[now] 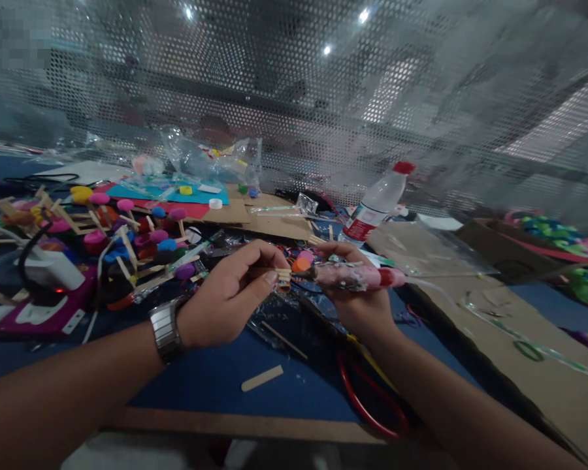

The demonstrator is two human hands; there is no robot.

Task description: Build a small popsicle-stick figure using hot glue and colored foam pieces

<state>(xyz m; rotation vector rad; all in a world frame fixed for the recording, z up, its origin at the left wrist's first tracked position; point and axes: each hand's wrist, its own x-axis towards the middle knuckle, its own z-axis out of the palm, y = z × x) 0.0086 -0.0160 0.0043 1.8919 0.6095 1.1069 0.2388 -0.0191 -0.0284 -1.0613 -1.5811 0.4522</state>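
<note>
My left hand (230,294), with a metal watch on its wrist, is closed in a pinch on a few small wooden craft sticks (283,274). Their pale ends stick out to the right of my fingertips. My right hand (360,303) is wrapped round a pink hot glue gun (350,277) with a red rear end and whitish residue on its body. The dark nozzle points left at the stick ends; whether it touches them I cannot tell. Below my hands, a loose craft stick (262,378) lies flat on the blue tabletop (196,385).
A purple power strip (73,300) with a plugged-in adapter and colourful stick models (147,241) crowd the left. Red-handled scissors (372,398) lie under my right forearm. A red-capped bottle (377,205) stands behind; cardboard (519,339) covers the right. Perforated metal mesh (284,85) rises at the back.
</note>
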